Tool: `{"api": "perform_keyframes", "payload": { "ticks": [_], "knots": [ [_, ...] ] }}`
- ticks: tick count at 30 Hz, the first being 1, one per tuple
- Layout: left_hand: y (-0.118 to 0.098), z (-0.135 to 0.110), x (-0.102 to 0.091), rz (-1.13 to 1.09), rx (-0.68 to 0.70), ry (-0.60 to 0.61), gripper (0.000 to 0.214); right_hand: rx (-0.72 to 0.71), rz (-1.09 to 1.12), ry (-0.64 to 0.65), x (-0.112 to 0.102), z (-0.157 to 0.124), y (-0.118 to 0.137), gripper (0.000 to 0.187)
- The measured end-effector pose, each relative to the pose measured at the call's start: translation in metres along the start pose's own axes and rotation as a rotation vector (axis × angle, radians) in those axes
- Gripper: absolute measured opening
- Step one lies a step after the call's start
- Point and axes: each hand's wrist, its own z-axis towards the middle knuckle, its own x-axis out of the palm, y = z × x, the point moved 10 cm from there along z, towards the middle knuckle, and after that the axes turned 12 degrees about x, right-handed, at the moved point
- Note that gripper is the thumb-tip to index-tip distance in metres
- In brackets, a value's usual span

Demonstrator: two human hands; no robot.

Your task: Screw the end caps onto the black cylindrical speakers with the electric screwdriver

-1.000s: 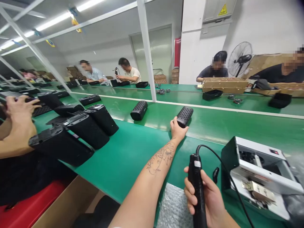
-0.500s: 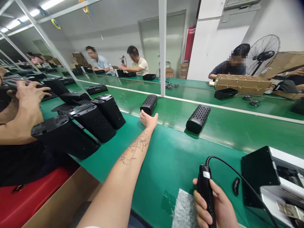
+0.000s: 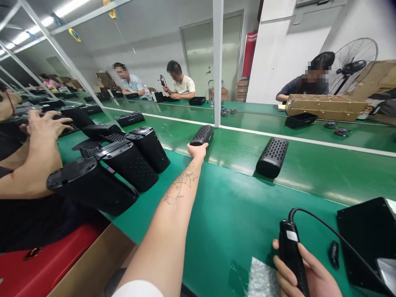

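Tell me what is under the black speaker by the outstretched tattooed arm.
The black speaker lies on the green bench surface, its near end against the left hand. Its underside and the surface beneath stay hidden.

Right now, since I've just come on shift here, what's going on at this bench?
The person's left hand is at the near end of a black perforated speaker lying on the green workbench. Their right hand grips a corded black hand tool. A second perforated speaker lies to the right. On the left, a co-worker's hand is raised near a row of larger black speakers. Other people sit further along.
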Motion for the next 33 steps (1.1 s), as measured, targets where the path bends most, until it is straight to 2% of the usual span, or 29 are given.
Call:
{"api": "perform_keyframes", "payload": {
  "ticks": [4,7,9,12,16,18,20,22,25,29,33],
  "knots": [
    [-0.019,-0.042,-0.036,-0.174,0.057,0.111,0.065,-0.114,-0.158,-0.019,0.017,-0.009,0.016,0.047],
    [-0.023,-0.099,-0.075,-0.296,0.099,0.217,0.068,-0.306,-0.320,-0.075,0.037,-0.044,0.039,0.044],
    [-0.020,-0.147,-0.102,-0.371,0.108,0.312,0.075,-0.524,-0.450,-0.127,0.056,-0.087,0.061,0.044],
    [-0.022,-0.224,-0.139,-0.477,0.154,0.509,0.092,-0.974,-0.567,-0.234,0.084,-0.175,0.097,0.050],
    [-0.022,-0.320,-0.170,-0.455,0.132,0.801,0.104,-1.514,-0.646,-0.428,0.106,-0.278,0.135,0.053],
    [-0.024,-0.360,-0.176,-0.430,0.120,0.915,0.106,-1.700,-0.664,-0.480,0.111,-0.306,0.148,0.052],
    [-0.030,-0.390,-0.178,-0.412,0.123,1.005,0.106,-1.767,-0.689,-0.493,0.110,-0.313,0.160,0.049],
    [-0.037,-0.409,-0.178,-0.378,0.144,1.067,0.106,-1.753,-0.734,-0.501,0.107,-0.306,0.169,0.049],
    [-0.047,-0.423,-0.175,-0.290,0.198,1.163,0.105,-1.729,-0.815,-0.526,0.101,-0.291,0.171,0.056],
    [-0.052,-0.429,-0.172,-0.256,0.269,1.258,0.106,-1.750,-0.864,-0.559,0.099,-0.286,0.166,0.061],
    [-0.049,-0.430,-0.169,-0.259,0.322,1.295,0.109,-1.764,-0.849,-0.583,0.106,-0.297,0.159,0.070]
  ]
}}
